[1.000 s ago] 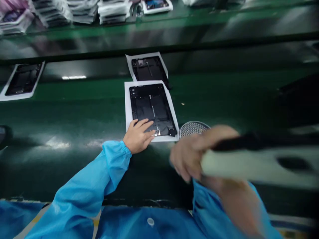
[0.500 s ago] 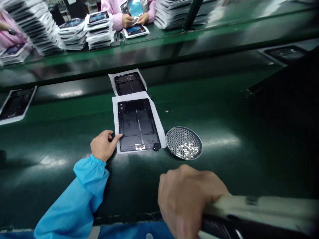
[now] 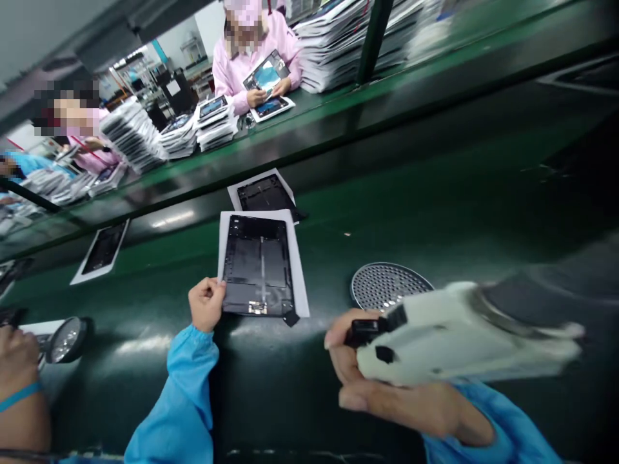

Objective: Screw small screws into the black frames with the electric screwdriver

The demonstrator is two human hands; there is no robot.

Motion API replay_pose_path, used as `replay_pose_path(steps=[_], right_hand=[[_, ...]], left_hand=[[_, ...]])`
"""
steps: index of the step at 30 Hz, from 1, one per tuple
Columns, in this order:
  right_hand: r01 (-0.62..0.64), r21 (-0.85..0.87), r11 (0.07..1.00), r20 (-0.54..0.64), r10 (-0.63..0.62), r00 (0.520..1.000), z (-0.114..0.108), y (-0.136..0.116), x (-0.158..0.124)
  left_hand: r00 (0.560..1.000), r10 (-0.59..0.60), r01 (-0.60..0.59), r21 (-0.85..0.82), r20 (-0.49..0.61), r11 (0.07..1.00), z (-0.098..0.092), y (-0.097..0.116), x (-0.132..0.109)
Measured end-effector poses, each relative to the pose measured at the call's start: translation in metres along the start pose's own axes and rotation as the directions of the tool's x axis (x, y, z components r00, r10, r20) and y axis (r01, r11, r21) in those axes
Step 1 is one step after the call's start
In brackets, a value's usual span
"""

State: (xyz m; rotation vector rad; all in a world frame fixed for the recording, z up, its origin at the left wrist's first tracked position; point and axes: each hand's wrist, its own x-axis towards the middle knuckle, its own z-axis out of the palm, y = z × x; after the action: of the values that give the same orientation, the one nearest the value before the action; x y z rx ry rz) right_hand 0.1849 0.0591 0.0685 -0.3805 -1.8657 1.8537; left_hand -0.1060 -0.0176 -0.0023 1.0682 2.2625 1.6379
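Observation:
My left hand (image 3: pixel 207 303), in a blue sleeve, pinches the lower left edge of a black tablet housing (image 3: pixel 256 264). A white sheet (image 3: pixel 298 283) lies under the housing. A small black piece sticks out at the housing's lower right corner. My right hand (image 3: pixel 358 374) is wrapped round a cream-coloured handheld tool (image 3: pixel 430 338) with a dark grey barrel; its exact kind I cannot tell. Behind the tool, a round perforated tray (image 3: pixel 382 281) with shiny small parts sits on the green bench, partly covered by the tool.
Another tablet housing (image 3: pixel 264 193) on paper lies just behind, and one more (image 3: pixel 106 247) to the left. A co-worker's hand (image 3: pixel 17 361) is at the left edge, beside a round tray (image 3: pixel 65 339). Across the raised ledge, a person in pink (image 3: pixel 256 58) handles a tablet among paper stacks (image 3: pixel 217 125).
My right hand has turned over, bringing the cream tool up in front of the tray. My left hand has closed on the housing's edge. The view has tilted and shifted, showing more at left.

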Motion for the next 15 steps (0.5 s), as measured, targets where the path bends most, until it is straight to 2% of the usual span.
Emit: replay_pose_path(steps=[4, 8, 10, 12, 15], right_hand=[[0.031, 0.132, 0.991, 0.033, -0.036, 0.999, -0.005, 0.016, 0.012], [-0.037, 0.191, 0.981, 0.009, 0.036, 0.999, -0.006, 0.022, 0.014], [-0.076, 0.197, 0.977, 0.013, 0.074, 0.997, -0.005, 0.022, 0.014], [-0.105, 0.204, 0.973, 0.011, 0.105, 0.994, -0.003, 0.022, 0.014], [-0.097, 0.211, 0.973, 0.018, 0.095, 0.995, 0.0, 0.025, 0.017]], left_hand=[[0.99, 0.06, -0.054, 0.051, -0.13, 0.997, -0.032, -0.011, 0.057], [0.969, 0.078, -0.044, 0.144, -0.234, 0.989, -0.059, -0.019, 0.124], [0.962, 0.062, 0.0, 0.227, -0.265, 0.974, -0.071, -0.023, 0.148], [0.961, 0.048, 0.047, 0.331, -0.273, 0.942, -0.079, -0.029, 0.158], [0.978, 0.066, 0.04, 0.491, -0.196, 0.87, -0.076, -0.038, 0.149]])
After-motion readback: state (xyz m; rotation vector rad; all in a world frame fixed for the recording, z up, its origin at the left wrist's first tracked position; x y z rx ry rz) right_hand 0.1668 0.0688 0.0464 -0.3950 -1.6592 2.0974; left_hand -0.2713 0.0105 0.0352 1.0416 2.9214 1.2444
